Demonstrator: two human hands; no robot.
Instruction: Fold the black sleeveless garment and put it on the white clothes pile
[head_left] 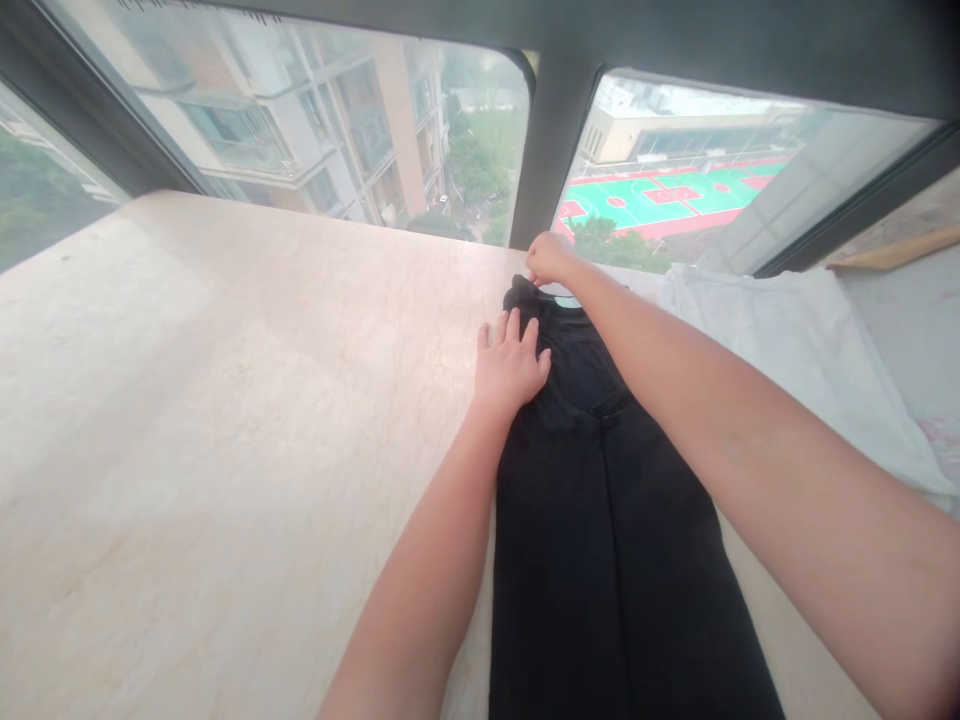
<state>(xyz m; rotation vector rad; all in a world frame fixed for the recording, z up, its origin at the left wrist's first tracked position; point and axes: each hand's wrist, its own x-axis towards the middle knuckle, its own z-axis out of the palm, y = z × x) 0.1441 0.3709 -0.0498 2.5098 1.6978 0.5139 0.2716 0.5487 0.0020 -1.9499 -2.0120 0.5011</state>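
A long black dress (570, 540) lies on the pale stone windowsill, its neckline end toward the window and its lower part running out of the bottom of the view. My left hand (512, 362) rests on the upper left edge of the dress, fingers spread and palm down. Beyond it, my right hand (551, 260) is closed in a pinch at the gathered top corner of the dress, by the shoulder. Its fingertips are partly hidden. My right forearm crosses over the right side of the neckline. Something pale green shows within the neck opening.
The marbled windowsill (225, 400) stretches out to the left. White cloth (795, 350) lies to the right of the dress. Dark window frames (555, 150) border the far edge, with buildings and a green and red sports court (660, 200) outside, far below.
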